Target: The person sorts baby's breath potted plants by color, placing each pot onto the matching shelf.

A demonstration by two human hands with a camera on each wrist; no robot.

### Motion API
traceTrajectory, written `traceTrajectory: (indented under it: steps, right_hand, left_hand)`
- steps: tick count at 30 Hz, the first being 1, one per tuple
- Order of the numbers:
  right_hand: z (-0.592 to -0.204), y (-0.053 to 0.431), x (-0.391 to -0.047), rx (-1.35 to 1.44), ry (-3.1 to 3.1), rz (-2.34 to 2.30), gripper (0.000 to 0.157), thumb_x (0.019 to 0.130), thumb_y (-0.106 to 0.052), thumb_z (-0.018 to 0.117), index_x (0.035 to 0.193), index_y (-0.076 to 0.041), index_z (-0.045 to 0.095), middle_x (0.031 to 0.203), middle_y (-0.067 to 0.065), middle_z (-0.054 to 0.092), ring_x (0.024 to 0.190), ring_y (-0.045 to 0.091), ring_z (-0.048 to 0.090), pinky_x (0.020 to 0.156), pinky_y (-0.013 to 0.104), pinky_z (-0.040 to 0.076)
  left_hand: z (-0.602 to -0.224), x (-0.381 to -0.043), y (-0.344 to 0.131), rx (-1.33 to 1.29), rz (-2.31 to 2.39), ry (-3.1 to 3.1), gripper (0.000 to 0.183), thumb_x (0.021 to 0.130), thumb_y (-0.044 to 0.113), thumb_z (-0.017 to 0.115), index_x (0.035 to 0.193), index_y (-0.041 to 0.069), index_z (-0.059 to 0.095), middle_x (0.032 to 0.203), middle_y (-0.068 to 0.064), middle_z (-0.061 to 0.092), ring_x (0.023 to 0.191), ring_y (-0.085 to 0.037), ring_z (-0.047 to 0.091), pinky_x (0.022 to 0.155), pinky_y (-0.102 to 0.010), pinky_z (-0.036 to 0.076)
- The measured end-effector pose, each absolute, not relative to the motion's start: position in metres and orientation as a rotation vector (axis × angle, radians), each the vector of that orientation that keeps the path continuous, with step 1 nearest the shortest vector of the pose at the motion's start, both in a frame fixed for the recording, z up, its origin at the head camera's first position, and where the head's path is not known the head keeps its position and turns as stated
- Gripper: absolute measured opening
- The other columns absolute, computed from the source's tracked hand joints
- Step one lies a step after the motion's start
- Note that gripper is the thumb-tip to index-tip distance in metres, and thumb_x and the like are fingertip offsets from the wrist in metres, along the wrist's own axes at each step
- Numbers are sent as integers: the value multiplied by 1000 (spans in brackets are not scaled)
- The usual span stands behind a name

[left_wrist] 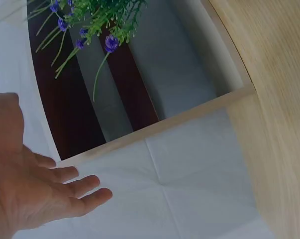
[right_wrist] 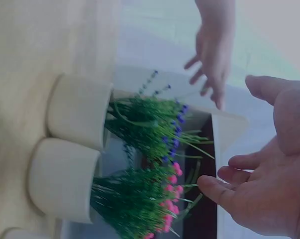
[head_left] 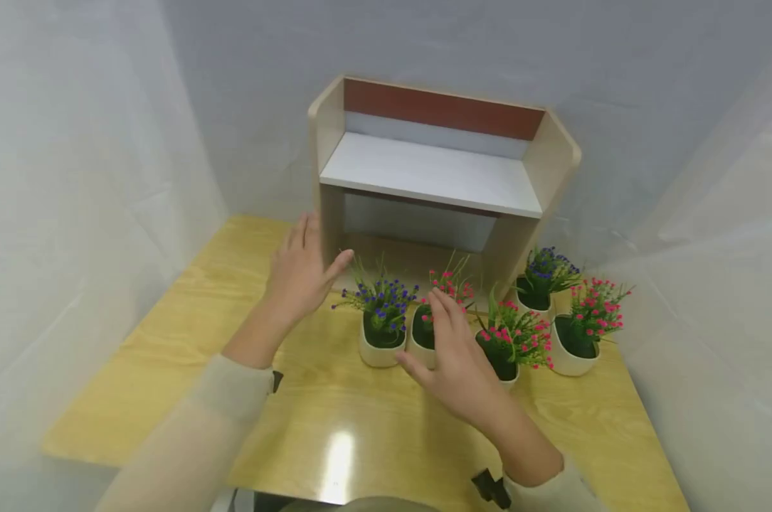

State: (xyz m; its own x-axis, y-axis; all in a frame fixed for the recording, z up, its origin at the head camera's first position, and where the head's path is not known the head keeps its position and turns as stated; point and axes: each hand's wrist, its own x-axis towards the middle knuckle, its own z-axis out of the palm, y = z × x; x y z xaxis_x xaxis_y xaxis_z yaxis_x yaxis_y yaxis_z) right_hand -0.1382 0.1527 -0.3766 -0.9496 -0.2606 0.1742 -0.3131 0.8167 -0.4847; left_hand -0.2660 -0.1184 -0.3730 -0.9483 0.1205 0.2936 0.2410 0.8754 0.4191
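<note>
My left hand point(head_left: 298, 277) is raised beside the left panel of a small wooden desk shelf point(head_left: 430, 171), fingers extended and thumb apart. In the left wrist view that hand's palm point(left_wrist: 30, 194) holds nothing. My right hand point(head_left: 459, 366) hovers in front of the potted flowers, its fingers loosely straight and its palm bare in the right wrist view. Nearest to it are a white pot of pink flowers point(head_left: 422, 346), partly hidden behind the fingers, and another pink-flowered pot point(head_left: 507, 348). A pot of purple flowers point(head_left: 381, 348) stands between the two hands.
Another purple-flowered pot point(head_left: 533, 291) and a pink-flowered one point(head_left: 574, 355) stand at the right, by the shelf's right side. All rest on a yellow wooden table point(head_left: 187, 320). White sheeting point(head_left: 78, 178) hangs around it. A dark clip point(head_left: 491, 489) shows at the right cuff.
</note>
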Motion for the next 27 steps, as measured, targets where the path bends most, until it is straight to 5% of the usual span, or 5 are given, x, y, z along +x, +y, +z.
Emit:
traceTrajectory:
  steps: [8,17,27]
  right_hand:
    - [-403,136,-128,388,-2847,964,87,95,-42,85,160,-4,42,163,16,46,151,38,49,124,57,49]
    - [-440,123,-128,330,-2952,1064,90,99,-49,76,166,-2,36,168,20,44,149,43,53,123,59,48]
    - [-471,115,-144,185,-2917,1203,93,100,-45,76,167,3,32,169,26,40,147,50,53,122,65,47]
  left_hand:
    - [-366,-299,-127,-176,-965,-2685,102,110,67,41,172,-4,2,177,-35,13,164,-56,21,136,-66,21]
    - [-351,-332,-132,-123,-1280,-2611,113,104,75,47,173,0,-1,181,-27,5,168,-50,14,139,-63,14]
    - [-335,-359,-125,-122,-1591,-2502,117,96,71,68,175,9,7,181,-21,21,164,-44,31,133,-65,32]
